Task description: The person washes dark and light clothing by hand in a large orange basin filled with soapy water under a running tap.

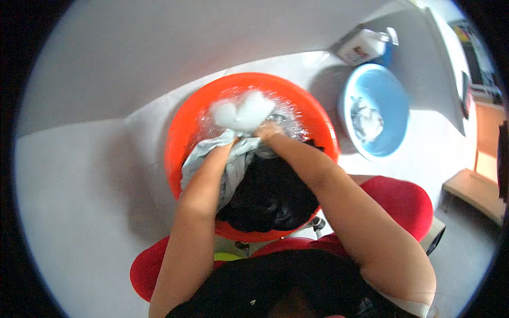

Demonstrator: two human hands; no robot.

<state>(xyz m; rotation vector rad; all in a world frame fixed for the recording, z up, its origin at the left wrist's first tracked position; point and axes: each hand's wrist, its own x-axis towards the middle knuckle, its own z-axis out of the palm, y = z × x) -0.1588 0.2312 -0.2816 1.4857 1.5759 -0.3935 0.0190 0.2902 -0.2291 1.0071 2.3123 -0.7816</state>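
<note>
Both hands meet over the grey cloth (237, 177), inside the orange basin (321, 119). The cloth's upper end lies at and between the fingers; the rest trails back toward the person, spreading to both sides of the left forearm. The left hand (234, 139) is sunk among its folds, its fingers hidden, so I cannot tell how they stand. The right hand (269, 130), just beside it, has blurred fingers turned in toward the cloth; whether they pinch it I cannot tell. A white bulge (243, 111) rises just beyond both hands, with rippled water (290, 112) around it. Black cloth (270, 193) fills the basin's near part. The blue basin (395, 116) stands to the right, well apart from the fingers.
</note>
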